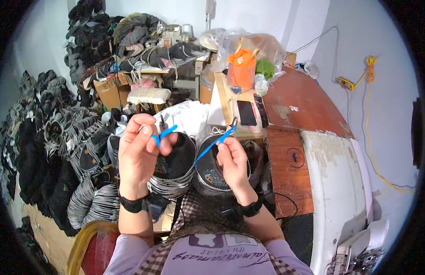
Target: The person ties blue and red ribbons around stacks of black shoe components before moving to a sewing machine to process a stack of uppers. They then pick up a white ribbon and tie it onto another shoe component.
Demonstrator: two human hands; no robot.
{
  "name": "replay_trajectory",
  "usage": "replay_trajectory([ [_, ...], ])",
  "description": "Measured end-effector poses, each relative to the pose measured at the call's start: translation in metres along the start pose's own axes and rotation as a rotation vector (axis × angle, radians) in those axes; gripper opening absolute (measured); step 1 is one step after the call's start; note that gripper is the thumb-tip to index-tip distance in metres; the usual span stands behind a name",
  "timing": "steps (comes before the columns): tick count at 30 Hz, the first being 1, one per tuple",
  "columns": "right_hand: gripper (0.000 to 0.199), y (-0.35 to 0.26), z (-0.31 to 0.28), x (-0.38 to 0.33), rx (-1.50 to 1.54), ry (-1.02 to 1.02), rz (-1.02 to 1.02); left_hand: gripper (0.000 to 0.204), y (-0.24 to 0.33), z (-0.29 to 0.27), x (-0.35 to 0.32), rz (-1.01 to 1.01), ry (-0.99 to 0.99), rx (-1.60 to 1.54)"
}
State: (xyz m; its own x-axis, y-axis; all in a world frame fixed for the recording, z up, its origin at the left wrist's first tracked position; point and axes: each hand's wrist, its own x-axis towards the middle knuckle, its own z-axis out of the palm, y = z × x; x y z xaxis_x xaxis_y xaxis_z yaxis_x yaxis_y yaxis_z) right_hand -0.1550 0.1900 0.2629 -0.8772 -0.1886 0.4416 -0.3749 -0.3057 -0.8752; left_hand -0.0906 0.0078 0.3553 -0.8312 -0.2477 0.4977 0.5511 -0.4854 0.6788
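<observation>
My left hand (140,143) is raised left of centre, with thumb and forefinger pinched by a short blue strip (168,131). Lower and to the right, my right hand (232,160) grips a longer blue strip (208,150) that slants down toward the lower left. I cannot tell whether the two blue lengths are one piece. A small dark metal loop (234,122) shows at the longer strip's upper end. Beneath my hands stand two round stacks of black fabric pieces with pale edges, a left stack (169,185) and a right stack (208,181).
Heaped dark bundles (38,151) fill the left side. A phone (247,113) and an orange bag (241,68) lie beyond my right hand. Brown boards (308,101) and a worn white panel (324,183) border the right. A yellow-rimmed chair (77,247) stands lower left.
</observation>
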Motion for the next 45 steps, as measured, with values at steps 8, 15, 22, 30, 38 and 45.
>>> replay_trajectory([
  [8,0.008,-0.023,0.021,-0.005,0.212,0.127,0.153,0.013,0.030,0.011,-0.006,-0.109,0.199,-0.368],
  [15,0.009,-0.052,0.043,0.022,0.240,-0.007,0.092,0.018,0.052,0.041,0.010,-0.078,0.251,-0.384],
  [22,0.012,-0.011,0.039,0.027,-0.142,-0.123,0.037,0.011,0.009,0.016,0.034,-0.032,0.114,-0.089],
  [30,0.012,-0.006,0.021,0.035,-0.166,-0.221,0.087,0.026,-0.041,0.009,0.053,0.347,-0.230,1.686],
  [38,0.020,0.004,0.027,0.067,-0.202,-0.170,-0.026,0.043,-0.052,-0.003,0.027,0.501,-0.642,1.686],
  [45,0.020,0.005,0.022,0.073,-0.117,-0.257,0.148,0.054,-0.053,-0.008,0.006,-0.082,-0.417,1.470],
])
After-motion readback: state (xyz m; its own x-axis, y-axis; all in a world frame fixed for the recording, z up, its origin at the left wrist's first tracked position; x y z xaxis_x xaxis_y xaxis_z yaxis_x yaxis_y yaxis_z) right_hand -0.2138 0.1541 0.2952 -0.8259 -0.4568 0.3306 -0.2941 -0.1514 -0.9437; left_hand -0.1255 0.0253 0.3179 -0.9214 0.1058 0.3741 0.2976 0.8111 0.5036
